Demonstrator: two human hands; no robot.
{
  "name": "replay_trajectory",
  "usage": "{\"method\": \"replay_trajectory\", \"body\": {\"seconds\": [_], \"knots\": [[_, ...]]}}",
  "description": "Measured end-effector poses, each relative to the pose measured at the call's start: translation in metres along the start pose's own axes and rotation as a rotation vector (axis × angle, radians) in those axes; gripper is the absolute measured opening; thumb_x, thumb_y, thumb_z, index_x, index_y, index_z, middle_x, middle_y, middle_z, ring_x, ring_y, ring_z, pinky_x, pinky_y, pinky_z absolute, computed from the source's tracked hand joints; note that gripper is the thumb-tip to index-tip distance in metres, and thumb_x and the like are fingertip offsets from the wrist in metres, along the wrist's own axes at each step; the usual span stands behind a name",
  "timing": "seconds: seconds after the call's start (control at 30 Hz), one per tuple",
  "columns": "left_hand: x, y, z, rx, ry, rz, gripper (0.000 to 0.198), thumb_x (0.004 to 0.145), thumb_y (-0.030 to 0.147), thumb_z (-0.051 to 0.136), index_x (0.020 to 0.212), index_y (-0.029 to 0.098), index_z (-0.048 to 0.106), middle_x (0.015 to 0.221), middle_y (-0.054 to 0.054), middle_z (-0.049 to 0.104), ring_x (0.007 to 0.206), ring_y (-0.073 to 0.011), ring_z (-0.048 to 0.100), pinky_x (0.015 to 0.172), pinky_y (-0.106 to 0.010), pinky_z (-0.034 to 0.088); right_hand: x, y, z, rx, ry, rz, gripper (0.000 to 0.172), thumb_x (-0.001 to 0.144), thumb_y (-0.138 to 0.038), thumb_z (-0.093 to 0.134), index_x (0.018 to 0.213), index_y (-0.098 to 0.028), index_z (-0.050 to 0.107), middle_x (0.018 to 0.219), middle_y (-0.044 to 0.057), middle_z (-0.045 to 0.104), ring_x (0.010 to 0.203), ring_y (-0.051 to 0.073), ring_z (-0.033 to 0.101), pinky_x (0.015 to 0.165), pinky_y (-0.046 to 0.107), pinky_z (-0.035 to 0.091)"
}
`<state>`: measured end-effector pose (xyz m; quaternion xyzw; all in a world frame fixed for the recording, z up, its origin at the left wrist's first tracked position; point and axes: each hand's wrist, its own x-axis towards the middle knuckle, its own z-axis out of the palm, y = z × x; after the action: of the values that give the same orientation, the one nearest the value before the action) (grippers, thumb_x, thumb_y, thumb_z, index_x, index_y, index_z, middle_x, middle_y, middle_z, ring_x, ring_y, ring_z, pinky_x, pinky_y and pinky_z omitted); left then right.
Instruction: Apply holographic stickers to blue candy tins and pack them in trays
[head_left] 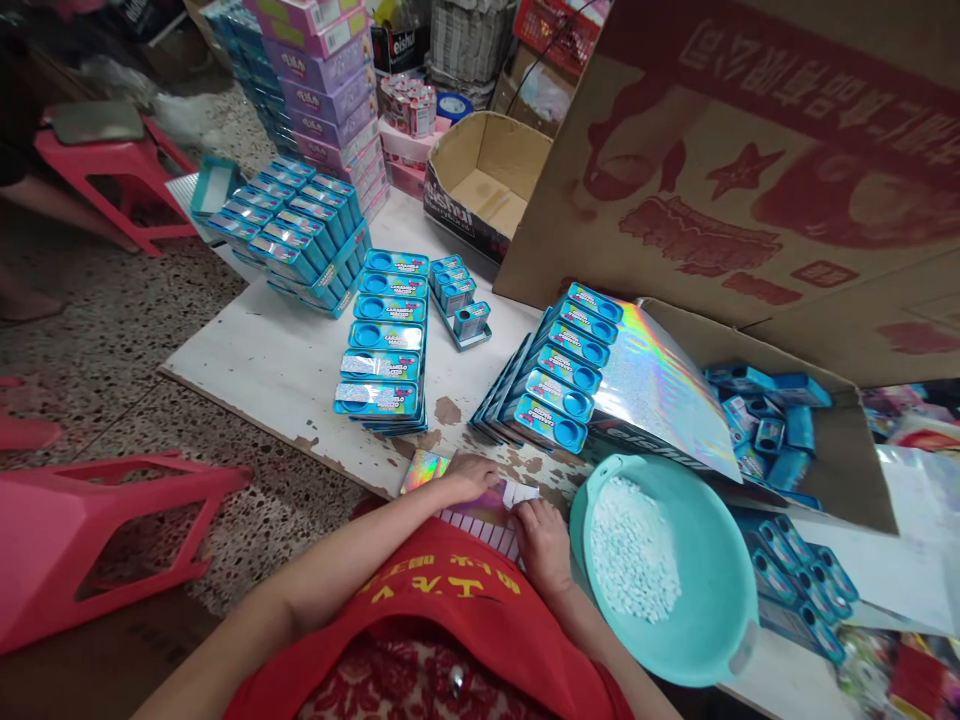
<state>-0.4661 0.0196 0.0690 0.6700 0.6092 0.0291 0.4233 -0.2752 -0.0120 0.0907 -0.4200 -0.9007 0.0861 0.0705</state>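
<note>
At the front edge of the table, a shiny rainbow-and-purple sheet (424,471) with a row of white strips (480,528) lies close against my red apron. My left hand (472,478) rests flat across the sheet, its fingers pointing right. At the sheet's right end, my right hand (543,542) has bent fingers closed at the edge of a small white piece of paper (519,493). Part of the sheet is hidden under my hands. Just right of my right hand stands a turquoise basin (712,560) with many small white candies (630,550).
Stacked blue boxes marked Caramelo Macizo (386,337) stand ahead, with another leaning stack (559,370) to the right. Small blue boxes (471,318) sit on a tray. An open carton (862,470) holds more. A tall cardboard panel (720,180) rises behind; red stools (112,540) stand left.
</note>
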Motion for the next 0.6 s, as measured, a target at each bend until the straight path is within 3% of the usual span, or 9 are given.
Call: {"method": "replay_trajectory", "body": {"seconds": [0.1,0.17,0.23,0.3,0.37,0.47,0.6], "knots": [[-0.007,0.002,-0.002,-0.042,0.057,0.008,0.030,0.089,0.030,0.041,0.094,0.021,0.069,0.102,-0.005,0.069,0.101,-0.0220,0.060,0.090,-0.034,0.039,0.003,-0.006,-0.020,0.220,-0.035,0.042,0.018,0.090,-0.023,0.045,0.075,-0.020,0.055,0.071,0.003,0.060,0.067,0.017,0.054,0.062,0.027,0.039],[-0.020,0.005,-0.008,-0.213,0.090,0.125,0.031,0.089,0.032,0.041,0.107,0.022,0.065,0.118,-0.005,0.063,0.112,-0.0203,0.053,0.095,-0.032,0.037,0.010,-0.012,-0.041,0.392,-0.047,0.133,0.020,0.090,-0.030,0.047,0.074,-0.020,0.054,0.070,0.002,0.060,0.065,0.015,0.055,0.061,0.025,0.041],[-0.040,0.012,-0.019,-0.484,0.023,0.276,0.035,0.089,0.035,0.044,0.117,0.022,0.059,0.123,-0.003,0.060,0.110,-0.0171,0.054,0.091,-0.028,0.040,0.018,-0.019,-0.064,0.538,-0.053,0.223,0.021,0.089,-0.035,0.049,0.074,-0.020,0.054,0.068,0.001,0.059,0.062,0.014,0.055,0.059,0.024,0.042],[-0.064,0.021,-0.032,-0.662,-0.076,0.293,0.033,0.087,0.037,0.047,0.109,0.019,0.062,0.103,-0.002,0.068,0.091,-0.0145,0.060,0.078,-0.024,0.044,0.028,-0.027,-0.086,0.647,-0.060,0.282,0.022,0.087,-0.038,0.053,0.073,-0.020,0.055,0.066,0.000,0.059,0.060,0.014,0.055,0.057,0.024,0.042],[-0.092,0.031,-0.048,-0.688,-0.079,0.171,0.027,0.085,0.036,0.047,0.089,0.017,0.066,0.073,0.002,0.065,0.069,-0.0119,0.058,0.066,-0.022,0.043,0.037,-0.038,-0.105,0.729,-0.058,0.316,0.023,0.085,-0.039,0.056,0.073,-0.020,0.056,0.066,0.000,0.060,0.060,0.014,0.055,0.056,0.024,0.043],[-0.134,0.042,-0.080,-0.579,0.051,0.037,0.032,0.088,0.034,0.039,0.075,0.019,0.064,0.060,0.003,0.058,0.059,-0.0108,0.054,0.061,-0.021,0.040,0.051,-0.059,-0.127,0.834,-0.036,0.320,0.021,0.083,-0.038,0.058,0.073,-0.020,0.058,0.066,-0.001,0.061,0.060,0.014,0.056,0.057,0.024,0.044],[-0.183,0.042,-0.135,-0.386,0.321,0.016,0.029,0.090,0.037,0.039,0.103,0.025,0.062,0.081,0.001,0.064,0.071,-0.0136,0.057,0.068,-0.024,0.040,0.087,-0.098,-0.144,0.944,0.039,0.258,0.018,0.082,-0.036,0.061,0.073,-0.020,0.059,0.066,-0.001,0.060,0.061,0.013,0.055,0.058,0.024,0.044]]}}
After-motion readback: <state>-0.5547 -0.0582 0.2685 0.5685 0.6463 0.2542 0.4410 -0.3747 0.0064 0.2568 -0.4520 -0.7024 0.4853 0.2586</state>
